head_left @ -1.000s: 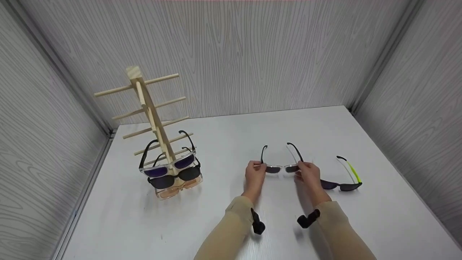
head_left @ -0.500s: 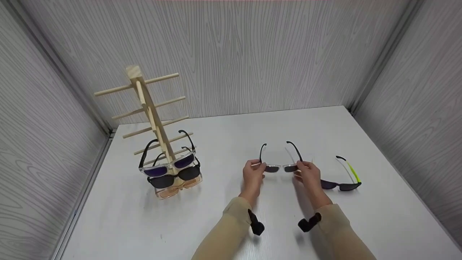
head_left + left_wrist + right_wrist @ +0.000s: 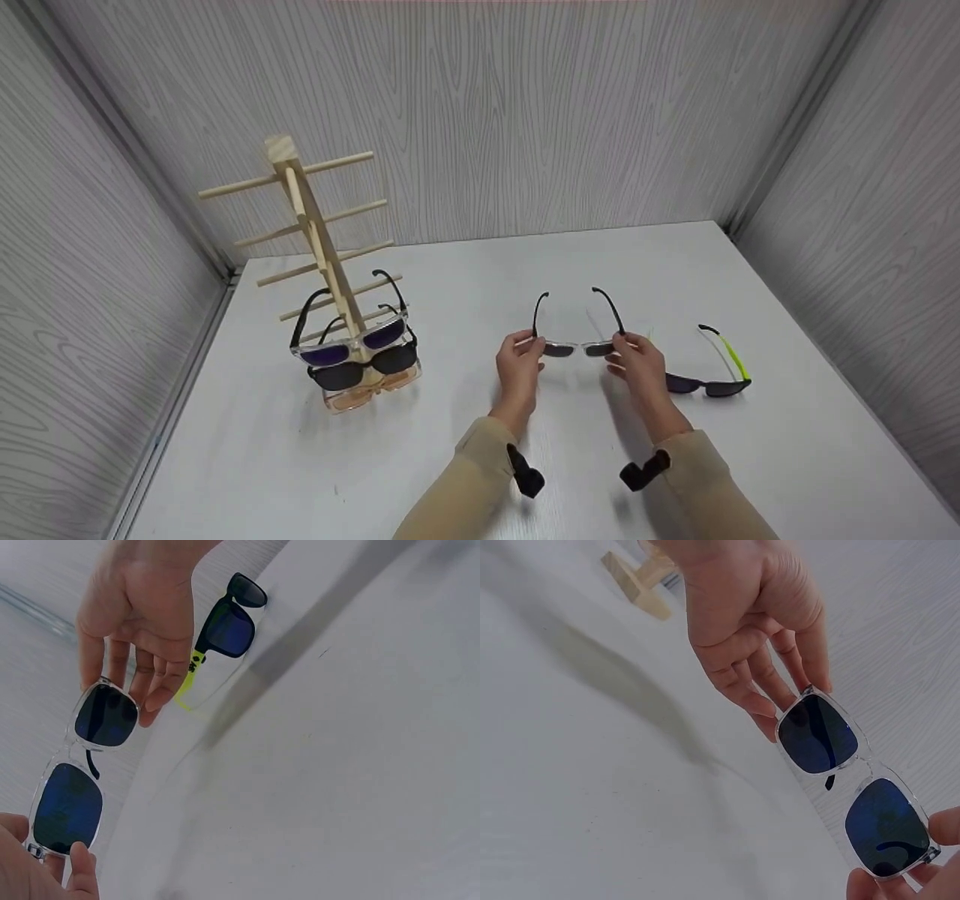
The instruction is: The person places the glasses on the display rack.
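Note:
Clear-framed sunglasses [image 3: 558, 350] with dark lenses and black temples are held above the white table, temples unfolded and pointing away from me. My left hand [image 3: 517, 367] pinches the left end of the frame between thumb and fingers. At the other end, my right hand [image 3: 639, 367] grips the frame near the hinge. Both wrist views show the blue-tinted lenses [image 3: 67, 808] between the two hands. Beside my right forearm lie black sunglasses [image 3: 724, 388] with a neon-yellow temple, partly hidden in the head view.
A wooden rack [image 3: 324, 236] with several crossbars stands at left. Its lower bars carry clear-framed sunglasses [image 3: 327, 354], black sunglasses [image 3: 394, 358] and peach-coloured glasses [image 3: 352, 400]. Grey wood-grain panels [image 3: 480, 120] enclose the white table [image 3: 465, 465] at the back and sides.
Both hands have shifted slightly left and a little away from me, carrying the clear-framed sunglasses along. The rack and the black sunglasses have stayed put.

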A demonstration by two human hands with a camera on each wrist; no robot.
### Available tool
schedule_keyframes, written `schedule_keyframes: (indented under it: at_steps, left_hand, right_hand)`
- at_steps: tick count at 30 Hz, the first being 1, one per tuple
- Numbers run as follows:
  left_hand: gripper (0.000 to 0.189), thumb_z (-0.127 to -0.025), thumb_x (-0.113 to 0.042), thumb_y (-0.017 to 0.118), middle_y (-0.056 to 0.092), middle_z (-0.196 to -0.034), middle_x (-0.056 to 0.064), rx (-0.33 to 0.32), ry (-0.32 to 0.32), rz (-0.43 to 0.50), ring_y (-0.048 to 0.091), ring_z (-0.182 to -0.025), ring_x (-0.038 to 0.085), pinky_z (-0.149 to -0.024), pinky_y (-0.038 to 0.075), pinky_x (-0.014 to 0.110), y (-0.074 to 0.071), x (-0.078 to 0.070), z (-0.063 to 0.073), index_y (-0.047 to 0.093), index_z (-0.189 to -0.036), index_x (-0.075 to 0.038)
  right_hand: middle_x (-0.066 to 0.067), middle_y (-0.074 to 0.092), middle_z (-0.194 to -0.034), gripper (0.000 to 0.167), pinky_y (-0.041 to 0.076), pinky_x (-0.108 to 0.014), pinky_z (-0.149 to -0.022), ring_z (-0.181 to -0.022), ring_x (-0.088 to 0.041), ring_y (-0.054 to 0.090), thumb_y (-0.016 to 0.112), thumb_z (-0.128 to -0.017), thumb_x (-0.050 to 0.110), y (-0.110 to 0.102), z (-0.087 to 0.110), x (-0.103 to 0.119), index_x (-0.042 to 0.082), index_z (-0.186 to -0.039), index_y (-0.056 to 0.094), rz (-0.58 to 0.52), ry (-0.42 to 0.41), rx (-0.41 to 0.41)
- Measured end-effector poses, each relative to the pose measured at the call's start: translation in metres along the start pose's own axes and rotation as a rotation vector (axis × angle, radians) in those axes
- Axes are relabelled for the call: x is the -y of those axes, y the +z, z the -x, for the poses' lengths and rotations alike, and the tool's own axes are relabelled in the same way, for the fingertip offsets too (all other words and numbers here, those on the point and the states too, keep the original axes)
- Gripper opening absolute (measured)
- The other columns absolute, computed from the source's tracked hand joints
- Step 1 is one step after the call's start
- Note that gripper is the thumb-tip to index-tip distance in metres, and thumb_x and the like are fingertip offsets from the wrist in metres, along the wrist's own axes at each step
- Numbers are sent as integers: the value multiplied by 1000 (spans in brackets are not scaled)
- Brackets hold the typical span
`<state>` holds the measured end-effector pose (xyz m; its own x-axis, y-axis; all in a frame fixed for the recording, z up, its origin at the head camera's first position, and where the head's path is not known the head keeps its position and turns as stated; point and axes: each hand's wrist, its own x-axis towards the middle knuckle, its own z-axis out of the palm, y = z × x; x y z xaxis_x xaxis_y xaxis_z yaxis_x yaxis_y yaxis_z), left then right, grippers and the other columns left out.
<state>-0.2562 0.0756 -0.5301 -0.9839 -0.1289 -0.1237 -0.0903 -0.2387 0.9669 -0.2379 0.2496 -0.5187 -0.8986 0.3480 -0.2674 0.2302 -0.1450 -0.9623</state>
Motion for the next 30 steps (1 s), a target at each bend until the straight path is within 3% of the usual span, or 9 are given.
schedule_keyframes:
  at_steps: [11, 19, 30]
  left_hand:
    - [27, -88, -13, 64, 66, -101, 8, -51, -63, 18, 63, -89, 18, -71, 52, 31, -12, 5, 3, 62, -112, -4]
    - [32, -86, -12, 65, 64, -101, 10, -18, -52, 48, 63, -91, 22, -70, 51, 31, -19, 4, 10, 60, -116, -1]
    - [35, -85, -12, 68, 65, -103, 9, -13, -136, 40, 62, -93, 23, -72, 52, 30, -32, -5, 17, 61, -117, -2]
  right_hand:
    - [-12, 55, -109, 45, 51, -34, -80, -93, -25, 60, 54, -95, 20, 4, 11, -8, -4, -131, 42, -7, -31, 47]
    - [-8, 58, -102, 46, 52, -31, -74, -88, -23, 62, 56, -94, 20, 4, 15, -12, -4, -130, 43, -24, -65, 34]
    - [-9, 57, -101, 44, 53, -31, -74, -84, -18, 62, 57, -93, 16, 8, 24, -15, -3, -130, 45, -42, -63, 38]
